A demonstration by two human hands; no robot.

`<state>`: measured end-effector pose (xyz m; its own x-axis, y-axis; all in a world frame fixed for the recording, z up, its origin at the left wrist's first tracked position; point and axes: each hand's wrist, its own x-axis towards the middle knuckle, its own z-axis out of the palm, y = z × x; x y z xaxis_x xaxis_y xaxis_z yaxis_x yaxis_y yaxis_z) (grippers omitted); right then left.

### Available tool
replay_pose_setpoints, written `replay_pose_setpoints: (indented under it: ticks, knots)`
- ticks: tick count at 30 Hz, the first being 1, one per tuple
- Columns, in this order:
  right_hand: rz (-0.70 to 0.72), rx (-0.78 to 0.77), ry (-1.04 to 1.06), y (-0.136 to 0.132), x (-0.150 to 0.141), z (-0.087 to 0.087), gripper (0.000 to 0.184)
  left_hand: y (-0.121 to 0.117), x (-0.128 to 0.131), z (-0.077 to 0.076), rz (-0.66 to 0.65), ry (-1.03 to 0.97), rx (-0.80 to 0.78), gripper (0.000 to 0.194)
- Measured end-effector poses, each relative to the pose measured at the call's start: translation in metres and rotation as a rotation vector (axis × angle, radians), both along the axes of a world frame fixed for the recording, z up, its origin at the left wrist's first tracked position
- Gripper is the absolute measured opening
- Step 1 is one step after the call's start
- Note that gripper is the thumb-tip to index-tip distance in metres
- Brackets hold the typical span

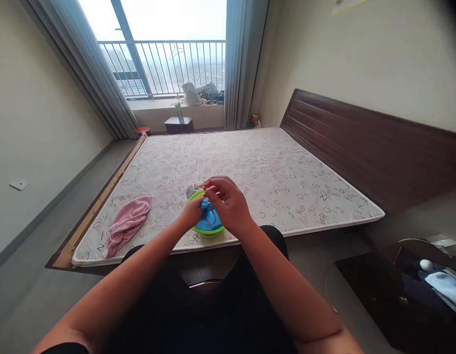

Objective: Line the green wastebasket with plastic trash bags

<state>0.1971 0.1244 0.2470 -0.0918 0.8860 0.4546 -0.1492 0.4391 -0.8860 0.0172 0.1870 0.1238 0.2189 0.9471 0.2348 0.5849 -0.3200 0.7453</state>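
In front of me a green basket stands near the mattress's front edge. A bright blue piece, which looks like cloth, lies inside it with a thin red cord on top. My left hand is closed at the basket's left side, its fingers pinching part of the blue piece. Over the basket's right side, my right hand has its fingers bent in a pinch at a small red thing. Its fingers partly hide what lies below. A grey bundle sits just behind the basket.
The lettered mattress rests on a wooden bed frame. A crumpled pink cloth lies to the left. A dark headboard rises on the right. Beyond the bed are a small nightstand and a red stool.
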Motion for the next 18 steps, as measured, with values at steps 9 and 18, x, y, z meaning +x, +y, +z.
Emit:
replay_pose_setpoints:
  ticks: [9,18]
  knots:
    - [-0.227,-0.335,0.015,-0.009,0.010,-0.179,0.018,0.129,-0.164,0.173,0.727,-0.437,0.247,0.043]
    - [0.089,-0.366,-0.086,0.000,-0.004,-0.239,0.014,0.152,-0.220,0.181,0.779,-0.302,0.500,0.038]
